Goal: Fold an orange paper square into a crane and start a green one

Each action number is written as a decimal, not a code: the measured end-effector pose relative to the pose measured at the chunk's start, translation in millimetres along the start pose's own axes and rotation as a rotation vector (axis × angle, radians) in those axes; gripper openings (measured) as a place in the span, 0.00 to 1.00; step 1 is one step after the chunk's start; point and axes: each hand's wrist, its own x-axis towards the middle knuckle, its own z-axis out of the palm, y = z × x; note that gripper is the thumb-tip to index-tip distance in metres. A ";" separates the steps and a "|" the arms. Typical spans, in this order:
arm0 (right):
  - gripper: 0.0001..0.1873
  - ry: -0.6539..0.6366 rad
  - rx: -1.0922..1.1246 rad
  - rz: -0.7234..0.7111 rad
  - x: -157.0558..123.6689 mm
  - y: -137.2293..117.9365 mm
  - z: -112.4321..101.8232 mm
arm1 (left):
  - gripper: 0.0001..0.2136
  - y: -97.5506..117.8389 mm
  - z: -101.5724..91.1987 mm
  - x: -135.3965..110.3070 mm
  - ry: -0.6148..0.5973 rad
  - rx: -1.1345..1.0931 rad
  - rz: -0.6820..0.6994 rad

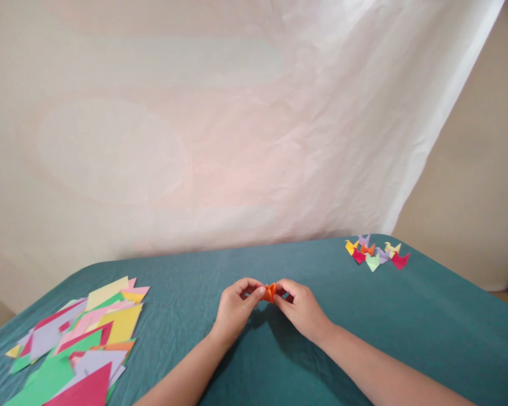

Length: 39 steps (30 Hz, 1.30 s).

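A small folded piece of orange paper point(270, 292) is held just above the table, between my two hands. My left hand point(236, 307) pinches its left side with thumb and fingertips. From the right, my right hand point(300, 307) grips the other side the same way. Several pointed layers of the folded paper show between the fingertips; its outer ends are hidden behind them.
A dark green cloth covers the table point(186, 299). Loose sheets of coloured paper point(84, 332) lie in an overlapping pile at the left. Several small folded paper birds point(373, 261) stand grouped at the far right. A pale hanging sheet point(237, 129) backs the table.
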 end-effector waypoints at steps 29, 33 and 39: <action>0.08 -0.001 0.048 0.009 -0.3 -6.0 -5.0 | 0.10 11.1 -2.7 -6.9 -0.093 0.432 0.220; 0.11 -0.017 0.128 0.004 0.5 -10.1 -8.8 | 0.09 10.6 -0.4 -10.9 -0.117 0.547 0.282; 0.09 -0.090 0.209 0.105 2.4 -5.3 -4.7 | 0.08 10.7 1.7 -11.5 -0.077 0.531 0.267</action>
